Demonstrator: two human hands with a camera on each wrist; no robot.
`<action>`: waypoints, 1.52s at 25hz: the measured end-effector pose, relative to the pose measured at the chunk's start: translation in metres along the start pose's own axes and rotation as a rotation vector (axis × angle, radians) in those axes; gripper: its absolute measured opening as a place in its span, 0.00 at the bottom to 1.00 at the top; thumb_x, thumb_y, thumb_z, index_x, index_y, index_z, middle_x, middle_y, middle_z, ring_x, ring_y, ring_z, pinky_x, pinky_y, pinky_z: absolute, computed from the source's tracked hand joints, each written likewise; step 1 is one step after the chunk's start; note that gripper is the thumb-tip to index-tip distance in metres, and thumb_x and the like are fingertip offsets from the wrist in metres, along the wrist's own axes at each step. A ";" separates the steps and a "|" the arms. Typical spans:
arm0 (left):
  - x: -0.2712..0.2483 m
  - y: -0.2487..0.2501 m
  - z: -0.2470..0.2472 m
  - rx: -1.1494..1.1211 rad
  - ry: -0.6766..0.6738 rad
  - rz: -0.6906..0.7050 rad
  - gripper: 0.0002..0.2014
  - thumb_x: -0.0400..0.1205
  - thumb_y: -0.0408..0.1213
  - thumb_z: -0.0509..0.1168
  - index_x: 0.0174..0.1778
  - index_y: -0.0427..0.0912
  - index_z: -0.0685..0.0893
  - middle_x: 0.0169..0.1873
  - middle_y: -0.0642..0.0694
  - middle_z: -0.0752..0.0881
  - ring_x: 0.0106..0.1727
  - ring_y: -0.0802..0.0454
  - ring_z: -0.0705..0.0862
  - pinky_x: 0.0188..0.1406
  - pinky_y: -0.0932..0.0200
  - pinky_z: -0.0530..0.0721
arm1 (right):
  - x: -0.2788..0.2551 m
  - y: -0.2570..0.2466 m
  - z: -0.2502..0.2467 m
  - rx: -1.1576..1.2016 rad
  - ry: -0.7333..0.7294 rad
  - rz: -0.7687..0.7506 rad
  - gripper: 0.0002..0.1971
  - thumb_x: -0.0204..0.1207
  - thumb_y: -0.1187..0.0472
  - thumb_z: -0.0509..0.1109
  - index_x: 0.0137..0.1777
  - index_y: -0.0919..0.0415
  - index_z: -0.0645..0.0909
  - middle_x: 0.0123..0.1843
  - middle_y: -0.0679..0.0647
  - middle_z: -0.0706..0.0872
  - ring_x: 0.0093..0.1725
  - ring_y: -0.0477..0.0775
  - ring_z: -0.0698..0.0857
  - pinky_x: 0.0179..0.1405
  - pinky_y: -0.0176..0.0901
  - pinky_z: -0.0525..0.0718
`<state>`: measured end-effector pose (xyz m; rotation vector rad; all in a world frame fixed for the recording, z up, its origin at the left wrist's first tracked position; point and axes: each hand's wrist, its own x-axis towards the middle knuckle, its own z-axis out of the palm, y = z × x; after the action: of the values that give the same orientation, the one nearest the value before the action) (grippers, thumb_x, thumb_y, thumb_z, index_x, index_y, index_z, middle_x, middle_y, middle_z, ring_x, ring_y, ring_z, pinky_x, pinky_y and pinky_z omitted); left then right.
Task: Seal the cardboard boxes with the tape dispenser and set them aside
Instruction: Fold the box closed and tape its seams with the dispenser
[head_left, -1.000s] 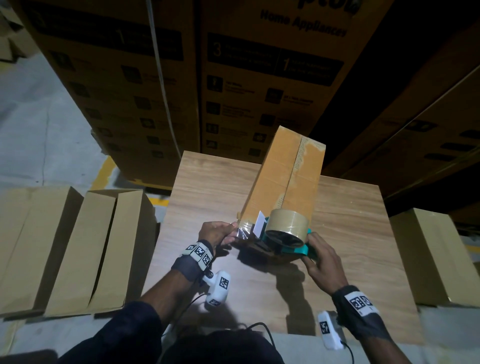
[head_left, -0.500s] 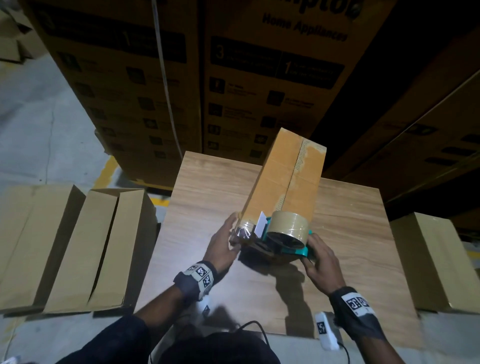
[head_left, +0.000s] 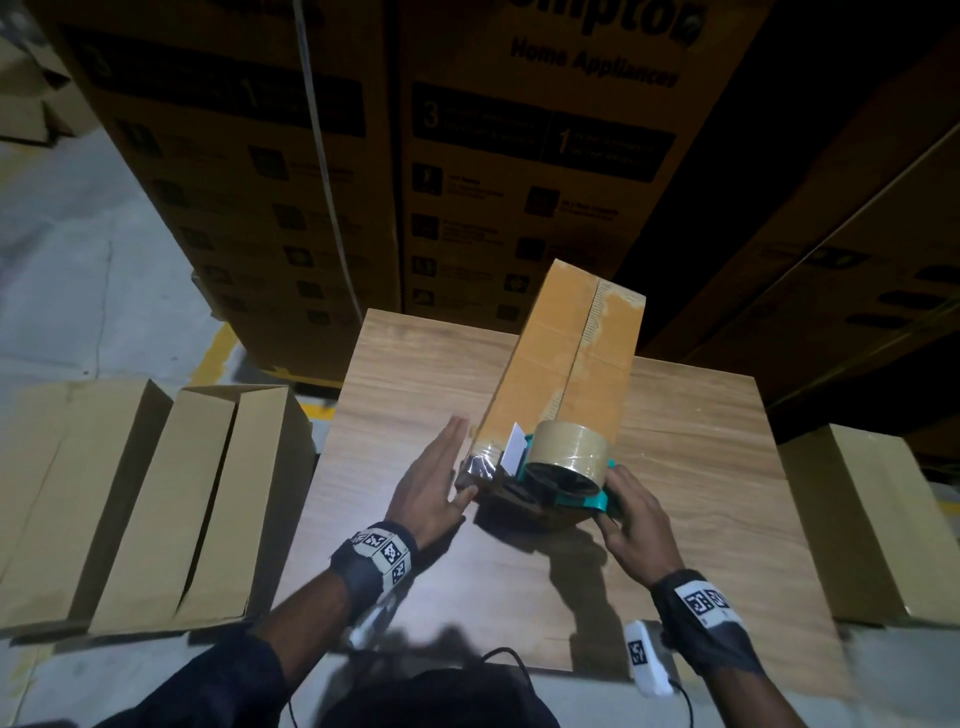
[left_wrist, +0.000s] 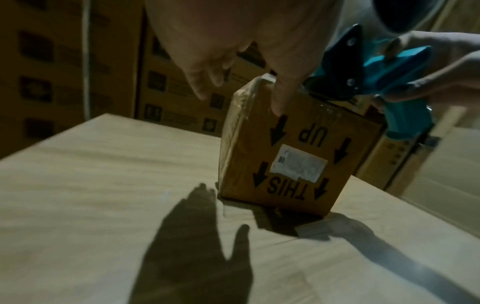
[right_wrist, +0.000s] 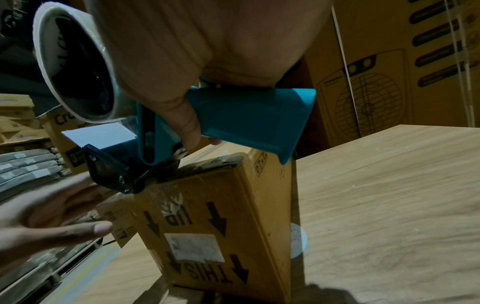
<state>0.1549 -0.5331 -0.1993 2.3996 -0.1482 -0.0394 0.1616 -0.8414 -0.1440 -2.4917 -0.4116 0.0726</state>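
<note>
Cardboard, wood grain, plastic and glossy tape

The box (head_left: 566, 364) is matt brown cardboard with a paper label (left_wrist: 298, 163) on its near end and shiny, crinkled clear tape over its near top edge. Under the box, the table (head_left: 415, 374) shows a smooth wood-grain finish. On the box's near end, the tape dispenser (right_wrist: 249, 119) is smooth teal plastic with black fittings, carrying a glossy tan tape roll (head_left: 569, 449).

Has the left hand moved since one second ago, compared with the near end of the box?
Yes. The left hand has opened flat and slid forward along the left side of the box, away from its near end.
</note>
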 end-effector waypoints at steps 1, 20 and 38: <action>0.003 0.003 -0.001 0.139 0.022 0.130 0.46 0.83 0.44 0.73 0.92 0.55 0.50 0.90 0.55 0.50 0.89 0.57 0.53 0.87 0.52 0.60 | 0.001 0.000 0.000 0.001 0.002 -0.004 0.30 0.72 0.72 0.78 0.69 0.45 0.77 0.70 0.40 0.81 0.67 0.50 0.82 0.62 0.63 0.86; 0.016 0.017 0.008 0.616 -0.048 0.443 0.30 0.70 0.38 0.78 0.71 0.46 0.87 0.77 0.46 0.81 0.83 0.52 0.72 0.86 0.47 0.54 | 0.005 -0.024 -0.030 -0.020 -0.065 -0.047 0.25 0.73 0.68 0.78 0.55 0.36 0.74 0.59 0.35 0.80 0.53 0.43 0.82 0.45 0.40 0.81; 0.013 0.041 0.037 0.573 -0.039 0.395 0.32 0.87 0.42 0.63 0.87 0.39 0.66 0.86 0.41 0.68 0.88 0.43 0.64 0.87 0.43 0.62 | -0.014 -0.013 -0.077 -0.434 -0.104 -0.055 0.31 0.64 0.68 0.79 0.58 0.38 0.73 0.50 0.47 0.80 0.36 0.58 0.82 0.37 0.45 0.70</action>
<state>0.1617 -0.5896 -0.1985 2.8871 -0.7342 0.1604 0.1558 -0.8784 -0.0746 -2.9086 -0.5922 0.1003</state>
